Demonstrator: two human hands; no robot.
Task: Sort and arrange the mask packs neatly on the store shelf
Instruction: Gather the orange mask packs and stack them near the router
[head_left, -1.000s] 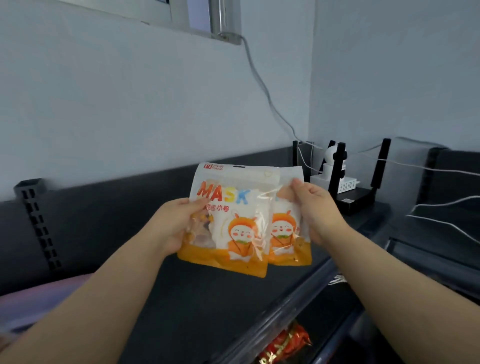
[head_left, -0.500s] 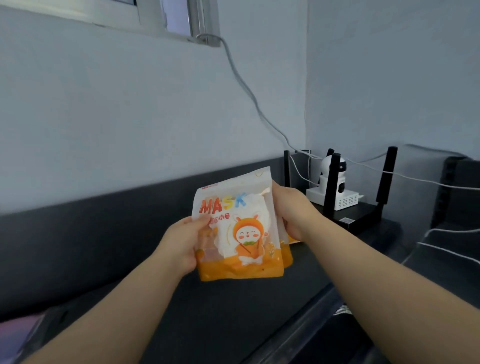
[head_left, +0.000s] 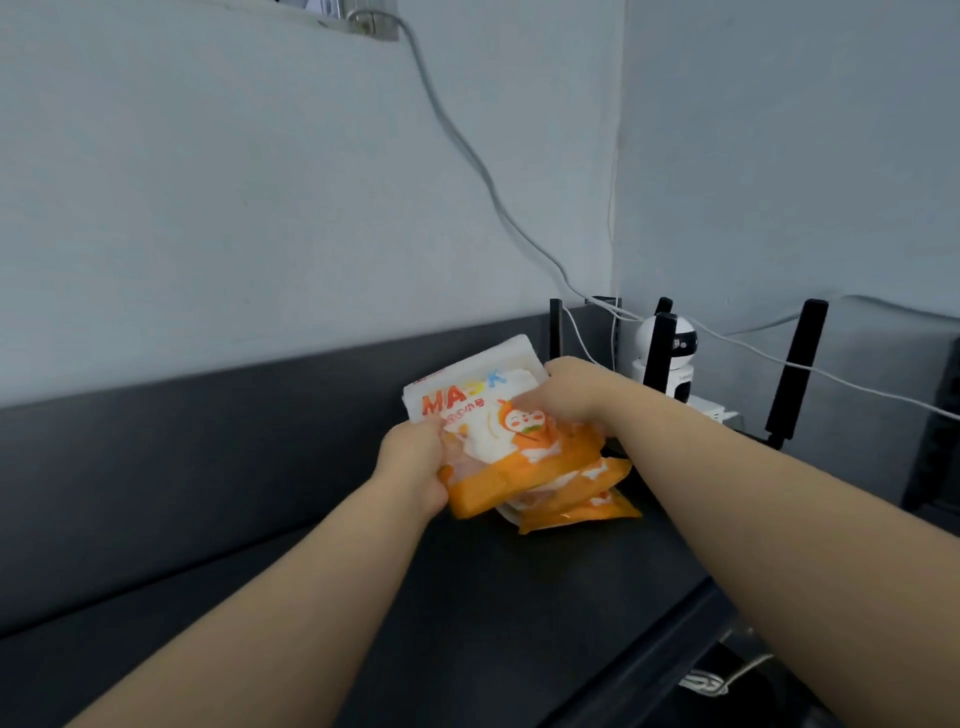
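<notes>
Head view, both arms stretched out: what have your hands got?

Me: One mask pack between them. My left hand (head_left: 415, 462) grips the top mask pack (head_left: 483, 447) at its left edge, fingers curled round the plastic. My right hand (head_left: 571, 395) holds the upper right corner, fingers bent over the front and covering part of the printed word.

Asker: And where is that pack?

Me: Low over the dark shelf (head_left: 467, 597), towards the back right, tilted with its orange bottom band nearest me. Under it are the lower mask packs (head_left: 582, 499), lying on the shelf with their orange ends fanned out to the right. I cannot tell whether the one I hold presses on them or hangs just above.

Asker: Anything else up there?

Me: Behind my right hand, in the corner, a small white camera (head_left: 680, 348) stands among the black aerials of a router (head_left: 795, 374). A white cable (head_left: 467, 150) runs down the pale wall (head_left: 234, 208) to that corner.
</notes>
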